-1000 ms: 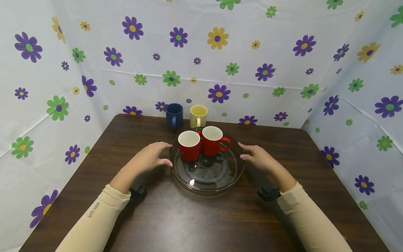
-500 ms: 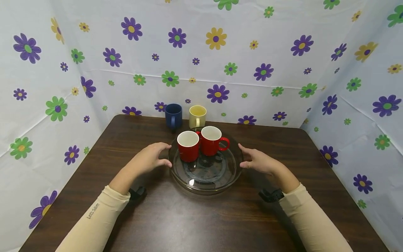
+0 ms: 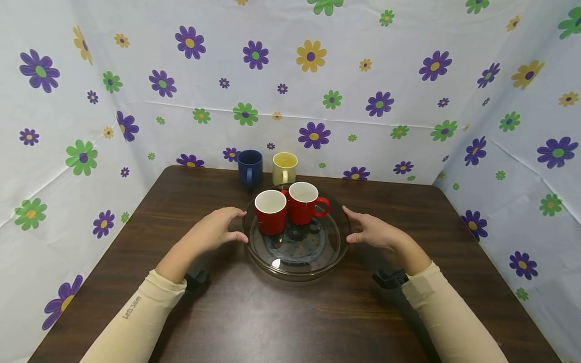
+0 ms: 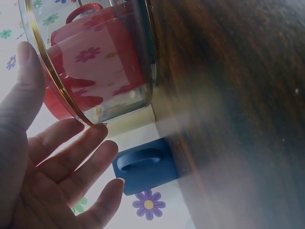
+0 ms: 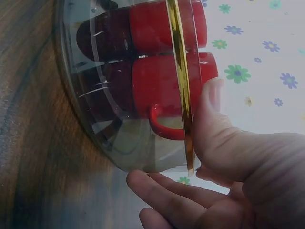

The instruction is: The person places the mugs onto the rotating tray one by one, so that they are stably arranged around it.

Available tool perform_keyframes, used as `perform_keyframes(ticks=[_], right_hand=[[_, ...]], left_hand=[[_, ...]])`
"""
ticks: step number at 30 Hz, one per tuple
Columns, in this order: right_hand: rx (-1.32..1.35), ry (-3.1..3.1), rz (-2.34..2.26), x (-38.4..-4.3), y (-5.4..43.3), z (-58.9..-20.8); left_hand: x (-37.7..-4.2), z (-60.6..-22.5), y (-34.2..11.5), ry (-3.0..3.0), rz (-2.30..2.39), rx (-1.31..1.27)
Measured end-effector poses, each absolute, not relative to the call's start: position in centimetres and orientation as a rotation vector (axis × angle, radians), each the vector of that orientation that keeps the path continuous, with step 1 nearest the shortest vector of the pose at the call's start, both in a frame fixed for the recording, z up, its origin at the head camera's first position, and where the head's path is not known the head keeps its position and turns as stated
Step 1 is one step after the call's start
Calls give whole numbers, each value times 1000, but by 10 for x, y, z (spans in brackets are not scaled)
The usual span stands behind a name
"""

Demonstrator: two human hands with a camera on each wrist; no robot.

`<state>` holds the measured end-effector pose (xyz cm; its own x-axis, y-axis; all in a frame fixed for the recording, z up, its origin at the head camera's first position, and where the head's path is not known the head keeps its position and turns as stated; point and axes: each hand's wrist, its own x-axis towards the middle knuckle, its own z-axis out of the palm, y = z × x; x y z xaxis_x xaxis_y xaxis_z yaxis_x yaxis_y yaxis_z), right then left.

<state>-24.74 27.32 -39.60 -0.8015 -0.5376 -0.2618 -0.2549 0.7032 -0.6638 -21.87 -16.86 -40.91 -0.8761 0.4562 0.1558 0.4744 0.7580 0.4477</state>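
Observation:
A round, tinted clear glass bowl [image 3: 299, 254] stands on the table, with two red mugs, white inside, upright in it. One red mug [image 3: 271, 219] is at left; the other red mug [image 3: 302, 209] is beside it, its handle to the right. My left hand [image 3: 213, 229] is at the bowl's left edge, thumb and fingers spread, fingertips touching the gold-looking rim [image 4: 61, 86] in the left wrist view. On the opposite side my right hand [image 3: 372, 230] has its thumb at the rim [image 5: 183, 90], its other fingers loosely extended along the bowl's side.
Behind the bowl, a blue mug [image 3: 250, 169] and a pale yellow mug [image 3: 285, 169] stand near the back edge of the dark wooden table [image 3: 254, 322]. A white flower-patterned sheet [image 3: 290, 75] hangs behind and on both sides.
My right hand's thumb has moved down a little along the rim, spreading from the fingers. My left hand, the bowl and the mugs show hardly any movement.

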Motion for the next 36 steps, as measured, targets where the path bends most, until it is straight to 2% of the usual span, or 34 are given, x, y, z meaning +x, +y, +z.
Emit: perform_keyframes(ticks=[9, 15, 27, 36], right_hand=[[-597, 2430, -888, -252, 273, -395], [-594, 2416, -902, -253, 273, -394], [-553, 2378, -932, -251, 275, -395], [-545, 2373, -955, -248, 276, -393]], left_hand=[[-219, -408, -174, -2935, -799, -800], [-232, -401, -185, -2958, -899, -814], [-305, -395, -179, -3017, -936, -645], [-345, -395, -173, -3013, -1164, -251]])
